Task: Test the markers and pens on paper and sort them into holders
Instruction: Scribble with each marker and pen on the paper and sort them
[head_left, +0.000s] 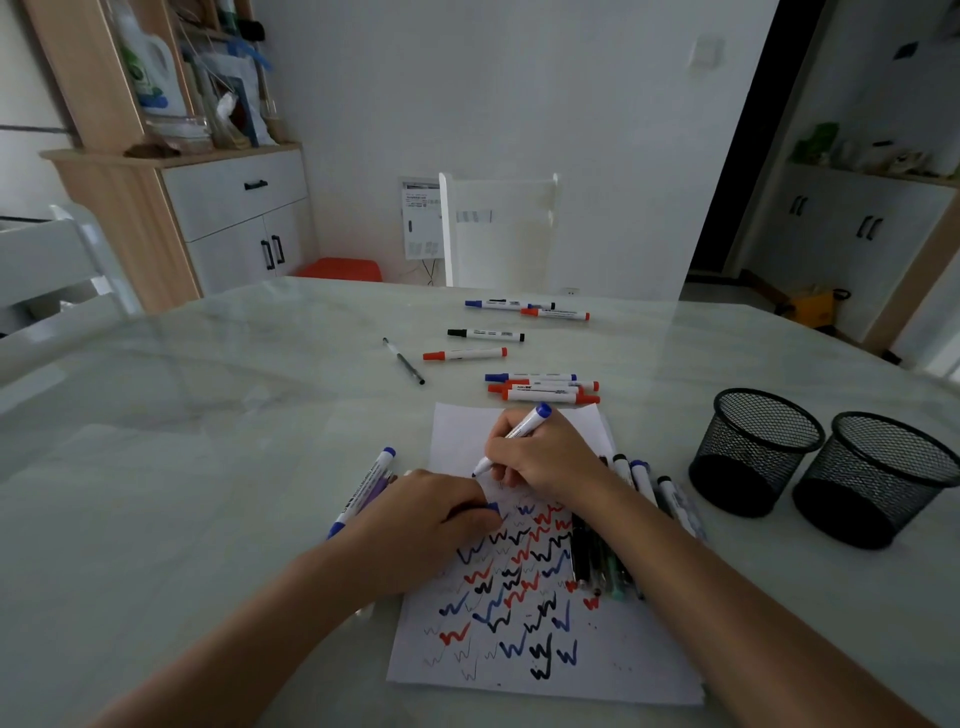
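A white sheet of paper (550, 660) covered with blue, red and black squiggles lies in front of me. My right hand (545, 457) grips a blue marker (524, 428), its tip touching the upper part of the sheet. My left hand (421, 514) rests on the paper's left edge, pinching the marker's blue cap (493, 508). Two black mesh holders (756, 449) (878, 478) stand at the right and look empty. More markers (363, 491) lie left of my left hand. Another group of markers and pens (644, 480) lies under and beside my right forearm.
Several capped red, blue and black markers (543, 389) lie on the glossy table beyond the paper, with a thin pen (404, 361) to their left. A white chair (498, 228) stands at the far edge, another chair (57, 260) at the left.
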